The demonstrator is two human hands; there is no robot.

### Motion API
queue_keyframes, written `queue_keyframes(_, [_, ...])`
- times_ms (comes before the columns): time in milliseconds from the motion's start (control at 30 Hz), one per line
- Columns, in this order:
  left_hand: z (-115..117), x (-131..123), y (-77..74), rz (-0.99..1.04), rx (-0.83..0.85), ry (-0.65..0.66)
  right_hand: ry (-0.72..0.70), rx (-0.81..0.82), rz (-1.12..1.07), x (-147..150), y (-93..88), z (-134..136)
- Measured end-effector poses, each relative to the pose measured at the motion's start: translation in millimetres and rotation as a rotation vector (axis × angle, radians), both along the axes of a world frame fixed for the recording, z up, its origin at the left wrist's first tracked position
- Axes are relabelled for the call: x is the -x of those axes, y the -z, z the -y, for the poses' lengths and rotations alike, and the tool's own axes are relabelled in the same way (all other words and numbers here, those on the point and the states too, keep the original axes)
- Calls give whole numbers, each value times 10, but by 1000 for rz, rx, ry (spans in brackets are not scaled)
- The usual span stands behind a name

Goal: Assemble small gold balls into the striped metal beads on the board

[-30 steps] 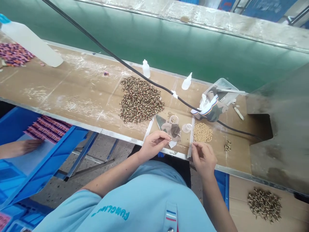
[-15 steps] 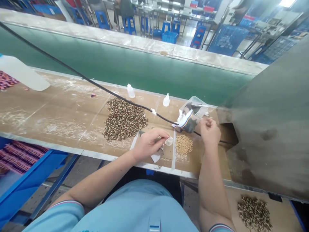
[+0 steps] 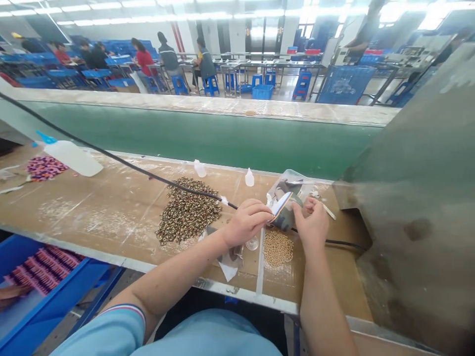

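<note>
My left hand [image 3: 249, 223] is closed, its fingertips at the striped edge of a white cloth [image 3: 280, 203] on a camouflage-patterned bundle [image 3: 285, 218]. Whatever those fingertips pinch is hidden. On the bundle's other side, my right hand [image 3: 313, 222] has its fingers curled in a pinch; anything between them is too small to make out. Below lies a pile of small tan beads [image 3: 278, 248], and left of it a small clear round dish [image 3: 252, 243]. Under my left forearm are some scraps of cloth and paper [image 3: 229, 269]. A clear plastic tray [image 3: 291, 175] sits behind the bundle.
Small gold-and-dark pieces [image 3: 189, 210] form a large heap on the left. A black cable [image 3: 122, 163] crosses the bench. Two small white bottles [image 3: 200, 169] [image 3: 250, 178] stand at the back edge. A large bottle [image 3: 76, 157] lies further left. A grey metal panel [image 3: 415, 207] rises at right.
The view has tilted up, bringing seated people into sight. My left hand has moved from the small clear dish up to the striped cloth edge. My right hand stays close beside the bundle.
</note>
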State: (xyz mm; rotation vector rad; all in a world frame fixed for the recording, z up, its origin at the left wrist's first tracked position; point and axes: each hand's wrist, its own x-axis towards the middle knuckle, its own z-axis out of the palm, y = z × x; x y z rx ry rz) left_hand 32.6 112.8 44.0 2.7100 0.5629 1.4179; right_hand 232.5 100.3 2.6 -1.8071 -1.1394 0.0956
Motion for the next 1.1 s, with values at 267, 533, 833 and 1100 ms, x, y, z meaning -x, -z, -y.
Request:
queue_keyframes(267, [-33, -90, 64, -83, 25, -35, -27, 25, -215, 0, -24, -20])
queue_keyframes(533, [-86, -147, 60, -80, 23, -102, -313, -323, -168, 57, 4, 35])
queue_keyframes(833, [-98, -203, 85, -42, -27, -167, -678, -439, 165, 190, -131, 159])
queue_keyframes(1100, [-82, -197, 58, -27, -91, -147, -595, -410, 395, 132, -91, 143])
